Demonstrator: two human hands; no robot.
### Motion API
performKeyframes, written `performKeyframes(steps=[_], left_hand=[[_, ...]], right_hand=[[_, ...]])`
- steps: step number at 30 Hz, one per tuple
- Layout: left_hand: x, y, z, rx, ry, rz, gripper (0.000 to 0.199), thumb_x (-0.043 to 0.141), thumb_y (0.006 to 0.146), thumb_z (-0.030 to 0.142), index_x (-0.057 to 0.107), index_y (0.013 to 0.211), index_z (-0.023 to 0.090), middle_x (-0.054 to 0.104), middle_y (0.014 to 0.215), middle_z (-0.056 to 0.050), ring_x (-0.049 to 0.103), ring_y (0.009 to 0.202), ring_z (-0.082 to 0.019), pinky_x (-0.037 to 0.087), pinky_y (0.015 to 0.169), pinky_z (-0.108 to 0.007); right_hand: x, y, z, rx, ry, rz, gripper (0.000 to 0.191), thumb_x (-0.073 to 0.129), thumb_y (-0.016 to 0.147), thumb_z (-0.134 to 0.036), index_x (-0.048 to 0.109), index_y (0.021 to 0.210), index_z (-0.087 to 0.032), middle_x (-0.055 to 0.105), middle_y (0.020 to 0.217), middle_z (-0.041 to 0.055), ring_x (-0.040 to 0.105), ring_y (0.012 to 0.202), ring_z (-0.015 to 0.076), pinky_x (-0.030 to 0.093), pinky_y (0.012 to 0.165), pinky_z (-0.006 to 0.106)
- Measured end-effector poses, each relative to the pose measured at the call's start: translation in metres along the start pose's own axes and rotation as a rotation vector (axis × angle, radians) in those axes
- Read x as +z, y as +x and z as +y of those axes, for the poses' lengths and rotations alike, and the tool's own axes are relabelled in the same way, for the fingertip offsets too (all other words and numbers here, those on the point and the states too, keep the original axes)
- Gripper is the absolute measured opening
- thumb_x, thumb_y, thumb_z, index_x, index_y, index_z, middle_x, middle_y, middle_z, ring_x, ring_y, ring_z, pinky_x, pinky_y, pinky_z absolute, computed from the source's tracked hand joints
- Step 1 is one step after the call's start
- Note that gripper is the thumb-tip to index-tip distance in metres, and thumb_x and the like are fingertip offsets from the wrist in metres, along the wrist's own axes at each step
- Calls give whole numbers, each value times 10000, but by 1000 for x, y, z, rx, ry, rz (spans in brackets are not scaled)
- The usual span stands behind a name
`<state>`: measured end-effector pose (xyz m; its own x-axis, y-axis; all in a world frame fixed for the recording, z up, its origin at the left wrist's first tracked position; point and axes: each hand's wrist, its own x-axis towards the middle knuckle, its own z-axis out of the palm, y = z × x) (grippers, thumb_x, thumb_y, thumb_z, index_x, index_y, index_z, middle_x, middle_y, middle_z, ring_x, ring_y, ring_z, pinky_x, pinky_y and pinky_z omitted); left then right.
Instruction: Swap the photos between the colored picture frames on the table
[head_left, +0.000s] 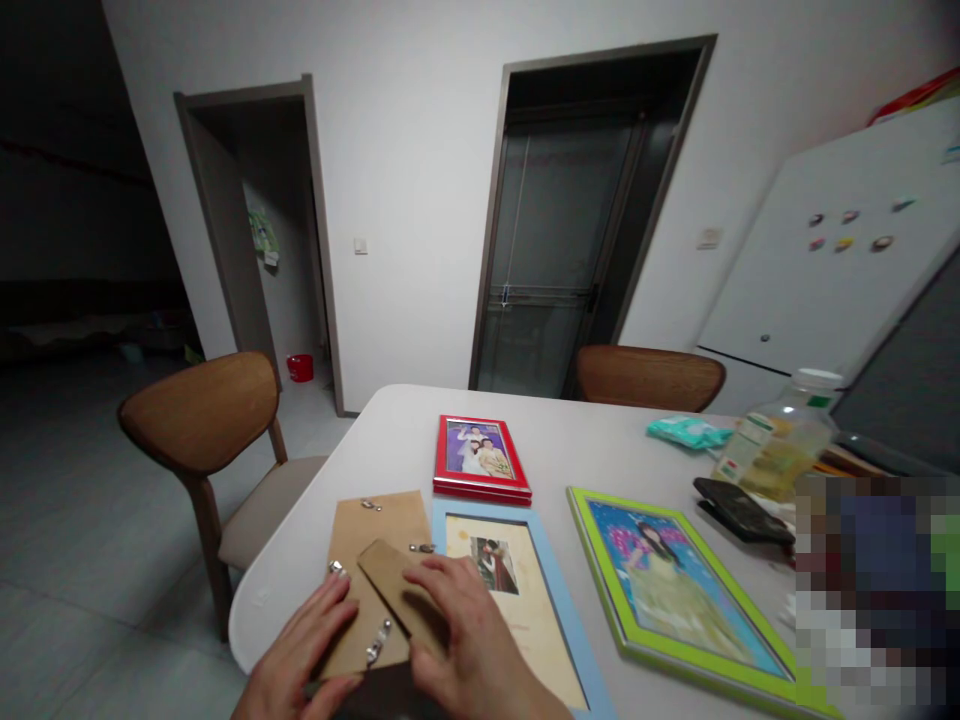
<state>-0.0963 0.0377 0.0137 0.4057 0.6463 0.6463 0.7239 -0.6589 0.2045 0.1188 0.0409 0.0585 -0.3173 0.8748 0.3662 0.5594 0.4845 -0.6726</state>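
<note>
Brown rectangular backing board with silver metal clips (pixel 382 527): our left hand (pixel 304 645) grips its edge, right hand (pixel 471 622) grips the brown cardboard flap (pixel 391 577); let's go easy, no creasing.

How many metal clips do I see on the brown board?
4 on the brown board: far clip, right clip, left clip beside the left hand, near clip between it and the right hand. Others may be hidden.

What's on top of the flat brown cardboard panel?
Silver metal clips, a narrower brown cardboard flap under the right hand, and the left hand. What they cover is hidden.
</note>
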Motion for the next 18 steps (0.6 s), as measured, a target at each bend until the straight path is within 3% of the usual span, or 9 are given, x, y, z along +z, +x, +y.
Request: performKeyframes(steps=[4,9,12,18], left_hand=[[35,30,45,108,-159,-30,443,559,729,283,437,1149,211,516,1181,-106,448,1098,-217,422,870,-312],[81,41,73,103,-247,-151,361,559,695,225,520,1047,155,543,1138,-147,472,1075,-250,431,865,-360],[86,43,76,64,-200,-218,333,551,681,203,539,1012,177,560,1120,-131,501,1045,-253,424,858,-412],[79,45,73,30,-93,-339,228,506,729,207,563,950,193,585,1092,-99,507,1040,-250,434,832,-457]], right_hand=[[-38,-38,41,117,-97,64,451,487,547,-134,574,982,-216,542,1069,77,457,1011,241,355,880,406],[-51,-74,88,221,-151,190,377,546,547,-202,623,914,-234,591,1013,81,512,958,259,400,845,417],[-48,-78,97,205,-233,153,352,532,589,-220,618,931,-206,574,1044,98,499,979,252,397,854,399],[-35,-72,97,100,-345,80,312,480,647,-170,593,934,-220,527,1095,85,464,997,231,393,832,375]])
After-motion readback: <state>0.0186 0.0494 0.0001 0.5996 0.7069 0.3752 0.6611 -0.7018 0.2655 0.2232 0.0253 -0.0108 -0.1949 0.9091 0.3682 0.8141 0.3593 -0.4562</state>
